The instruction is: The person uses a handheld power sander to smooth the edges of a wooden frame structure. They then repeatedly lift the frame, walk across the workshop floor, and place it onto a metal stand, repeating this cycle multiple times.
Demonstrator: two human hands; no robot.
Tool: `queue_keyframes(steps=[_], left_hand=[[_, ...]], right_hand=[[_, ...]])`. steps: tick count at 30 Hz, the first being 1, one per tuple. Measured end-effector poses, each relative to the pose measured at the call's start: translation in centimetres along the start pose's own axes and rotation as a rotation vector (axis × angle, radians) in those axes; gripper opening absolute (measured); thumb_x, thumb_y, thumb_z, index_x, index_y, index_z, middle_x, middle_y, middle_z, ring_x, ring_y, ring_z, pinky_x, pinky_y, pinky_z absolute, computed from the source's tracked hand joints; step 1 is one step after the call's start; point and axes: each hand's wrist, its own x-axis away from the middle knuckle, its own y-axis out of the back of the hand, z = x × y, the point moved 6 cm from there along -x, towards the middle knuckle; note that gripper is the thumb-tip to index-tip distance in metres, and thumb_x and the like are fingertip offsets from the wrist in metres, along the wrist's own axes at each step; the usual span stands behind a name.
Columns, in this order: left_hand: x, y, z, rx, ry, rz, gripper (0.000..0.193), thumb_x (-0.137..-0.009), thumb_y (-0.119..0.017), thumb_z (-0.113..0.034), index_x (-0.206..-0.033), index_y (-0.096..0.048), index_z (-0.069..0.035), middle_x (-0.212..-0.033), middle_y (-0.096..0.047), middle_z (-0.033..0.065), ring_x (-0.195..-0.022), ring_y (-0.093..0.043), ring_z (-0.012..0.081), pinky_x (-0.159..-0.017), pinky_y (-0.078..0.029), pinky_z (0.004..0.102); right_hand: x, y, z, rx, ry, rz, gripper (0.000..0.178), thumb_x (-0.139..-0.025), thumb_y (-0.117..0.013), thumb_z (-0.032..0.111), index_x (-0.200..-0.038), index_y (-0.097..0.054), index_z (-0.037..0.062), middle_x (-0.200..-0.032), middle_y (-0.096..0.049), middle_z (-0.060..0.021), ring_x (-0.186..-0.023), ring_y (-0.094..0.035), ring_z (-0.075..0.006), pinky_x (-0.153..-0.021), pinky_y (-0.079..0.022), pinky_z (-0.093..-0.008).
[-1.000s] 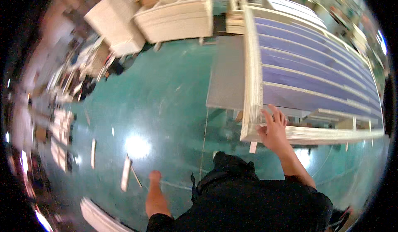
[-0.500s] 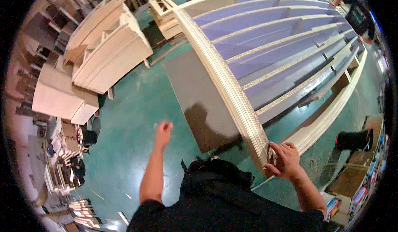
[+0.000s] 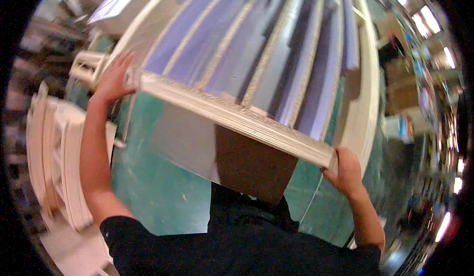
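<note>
A large wooden frame [image 3: 232,115] of layered pale boards spans the view in front of me, its near end board crossing from upper left to lower right. Long chipboard slats [image 3: 271,51] run away from that end, with purplish panels [image 3: 192,49] between them. My left hand [image 3: 114,78] grips the frame's left near corner, fingers pointing away over it. At the right near corner my right hand [image 3: 346,170] is closed round the end, thumb underneath. Both arms are spread wide.
A grey board [image 3: 182,135] lies on the green floor [image 3: 168,197] under the frame's near end, partly in shadow. Stacked pale wooden frames [image 3: 64,152] stand at the left, a smaller one [image 3: 89,68] beyond. Blurred boxes and goods [image 3: 405,123] line the right side.
My left hand has moved from free air up to the frame's left corner and taken hold. The view has turned to the right, so the frame now points straight ahead. My right hand keeps its corner.
</note>
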Motion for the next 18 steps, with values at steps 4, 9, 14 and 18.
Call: queue_keyframes(steps=[4, 9, 14, 18], left_hand=[[-3.0, -1.6, 1.5, -0.062, -0.074, 0.177, 0.079, -0.055, -0.097, -0.02, -0.122, -0.059, -0.008, -0.124, -0.064, 0.0144, -0.121, -0.057, 0.0395, -0.107, -0.043, 0.0498], [-3.6, -2.4, 3.4, -0.047, -0.282, 0.094, 0.073, -0.054, -0.098, -0.025, -0.113, -0.06, -0.008, -0.111, -0.066, 0.0134, -0.116, -0.059, 0.038, -0.103, -0.043, 0.0521], [-5.3, -2.5, 2.1, -0.048, -0.292, 0.291, 0.073, -0.055, -0.098, -0.026, -0.114, -0.059, -0.007, -0.11, -0.065, 0.0143, -0.113, -0.06, 0.0393, -0.097, -0.048, 0.0499], [-5.5, -2.8, 2.8, -0.012, -0.294, 0.319, 0.064, -0.056, -0.097, -0.026, -0.106, -0.061, -0.006, -0.106, -0.067, 0.0159, -0.107, -0.063, 0.04, -0.092, -0.051, 0.0491]], right_hand=[[-0.9, 0.0, -0.5, 0.048, -0.039, -0.085, 0.077, -0.064, -0.092, 0.027, -0.128, -0.056, 0.0043, -0.112, -0.067, -0.0166, -0.105, -0.063, -0.039, -0.092, -0.049, -0.0496], [-0.9, -1.3, -0.1, 0.017, -0.138, -0.004, 0.077, -0.064, -0.093, 0.029, -0.128, -0.058, 0.0054, -0.117, -0.066, -0.0163, -0.11, -0.063, -0.0386, -0.095, -0.049, -0.0495], [-1.7, -1.0, 0.1, 0.014, -0.11, 0.024, 0.073, -0.066, -0.093, 0.032, -0.125, -0.059, 0.0065, -0.117, -0.066, -0.0147, -0.112, -0.062, -0.0384, -0.096, -0.05, -0.0486], [-2.5, -1.0, 0.8, 0.036, -0.212, 0.134, 0.063, -0.067, -0.092, 0.034, -0.115, -0.059, 0.0079, -0.111, -0.067, -0.0146, -0.109, -0.063, -0.0387, -0.092, -0.052, -0.0488]])
